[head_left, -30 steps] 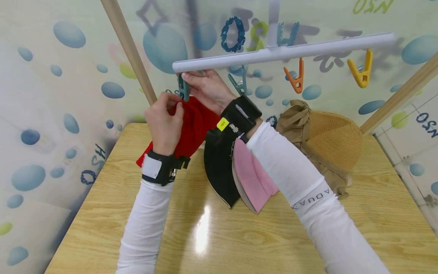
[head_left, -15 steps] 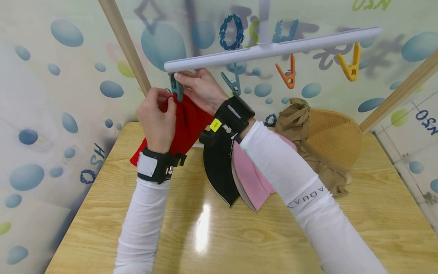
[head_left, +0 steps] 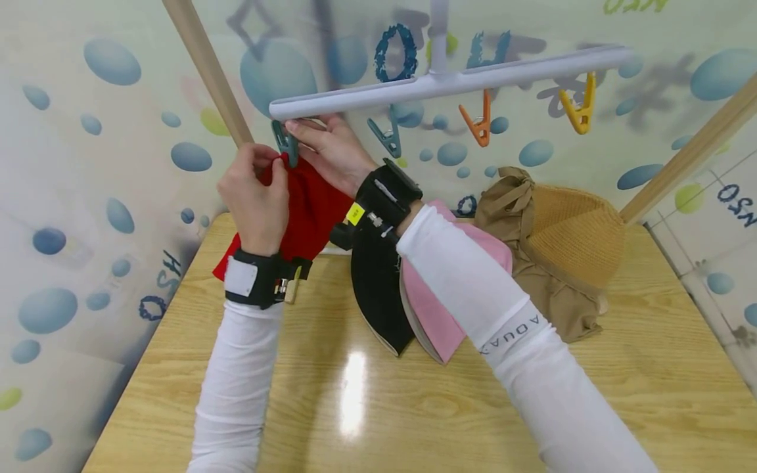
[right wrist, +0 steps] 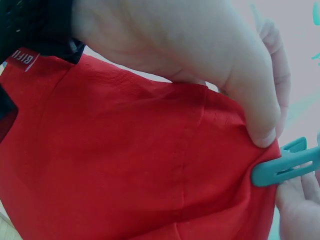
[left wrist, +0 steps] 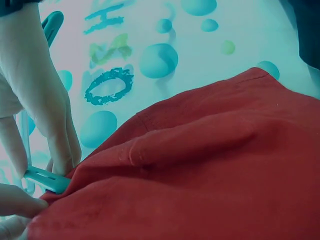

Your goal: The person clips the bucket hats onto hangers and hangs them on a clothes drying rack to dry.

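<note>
My left hand (head_left: 254, 197) pinches the edge of a red cloth hat (head_left: 316, 210), which hangs down behind the wrist toward the table. My right hand (head_left: 334, 151) holds a teal clothespin (head_left: 286, 143) at the left end of a white hanger bar (head_left: 355, 97), thumb on its upper part. In the right wrist view the clothespin's tip (right wrist: 267, 172) overlaps the red cloth right beside my left thumb. The left wrist view shows the same clothespin (left wrist: 47, 180) against the gathered hat edge, between the fingers of both hands.
Along the bar hang another teal clothespin (head_left: 387, 135), an orange one (head_left: 480, 121) and a yellow one (head_left: 581, 108). On the wooden table (head_left: 402, 407) lie a black hat (head_left: 375, 295), a pink hat (head_left: 428, 309) and a tan hat (head_left: 576, 233). Wooden poles (head_left: 209, 72) flank the bar.
The hanger bar, both hands, the clothespin and the red hat have shifted left together. The hat's edge stays pinched at the clothespin. The other hats have not moved.
</note>
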A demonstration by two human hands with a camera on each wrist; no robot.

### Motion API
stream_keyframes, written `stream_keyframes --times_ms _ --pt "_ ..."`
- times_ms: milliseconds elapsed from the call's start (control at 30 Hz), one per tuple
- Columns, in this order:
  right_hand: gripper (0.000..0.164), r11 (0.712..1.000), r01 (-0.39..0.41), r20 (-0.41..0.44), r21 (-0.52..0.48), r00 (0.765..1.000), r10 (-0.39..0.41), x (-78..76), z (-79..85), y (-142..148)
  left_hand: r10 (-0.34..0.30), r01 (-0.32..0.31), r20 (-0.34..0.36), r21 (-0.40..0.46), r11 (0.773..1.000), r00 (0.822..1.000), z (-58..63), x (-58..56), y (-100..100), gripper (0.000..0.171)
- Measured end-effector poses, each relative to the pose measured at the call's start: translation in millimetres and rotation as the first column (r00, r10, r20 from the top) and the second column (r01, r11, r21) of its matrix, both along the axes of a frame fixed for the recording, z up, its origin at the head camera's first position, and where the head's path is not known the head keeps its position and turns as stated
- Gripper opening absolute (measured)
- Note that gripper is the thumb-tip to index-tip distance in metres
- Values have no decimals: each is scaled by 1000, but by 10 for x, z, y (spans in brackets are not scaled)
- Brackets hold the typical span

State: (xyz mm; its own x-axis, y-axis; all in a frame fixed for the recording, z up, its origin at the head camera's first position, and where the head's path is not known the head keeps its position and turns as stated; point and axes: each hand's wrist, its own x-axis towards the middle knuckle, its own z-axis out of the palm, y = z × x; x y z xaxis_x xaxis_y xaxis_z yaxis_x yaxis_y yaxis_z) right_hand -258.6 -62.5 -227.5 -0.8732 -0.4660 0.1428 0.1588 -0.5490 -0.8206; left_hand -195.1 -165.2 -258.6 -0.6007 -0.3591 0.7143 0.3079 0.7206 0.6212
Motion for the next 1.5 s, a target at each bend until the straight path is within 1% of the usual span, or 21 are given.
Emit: stream_keyframes --times_ms 167,300,467,533,633,700,833,933,1067,1300,1500 --pt "33 1000 2 -32 27 999 -1 20 -63 62 21 -21 23 -11 1000 1000 -12 -8 -35 21" --pt "25 995 22 -67 98 998 -15 69 -148 195 25 -25 35 -5 1000 999 -31 -10 -38 22" --pt "22 985 16 -140 174 990 8 168 -255 399 36 -37 54 12 999 998 -34 -22 -78 22" --pt "22 984 23 -170 178 985 8 211 -318 492 37 -38 64 23 999 997 -41 -24 -103 22" --pt "19 984 36 -192 177 981 -1 274 -437 645 41 -43 77 33 999 996 -64 -19 -142 22" --pt "18 982 40 -193 183 981 -4 310 -528 750 48 -52 84 39 998 995 -81 -14 -167 22" --pt "18 983 56 -153 175 988 -29 369 -699 936 68 -71 82 41 997 994 -106 -16 -208 23" --pt "17 986 70 -119 151 991 -52 399 -816 1037 77 -81 75 50 996 994 -126 -16 -227 23" --pt "14 986 80 -113 144 991 -64 433 -954 1137 90 -95 81 62 994 993 -165 -10 -243 25" --pt "12 983 100 -127 154 989 -81 526 -1144 1300 102 -109 86 75 991 991 -254 -11 -287 26" --pt "14 988 112 -120 104 988 -99 609 -1246 1461 107 -112 70 65 992 992 -314 -13 -310 24"
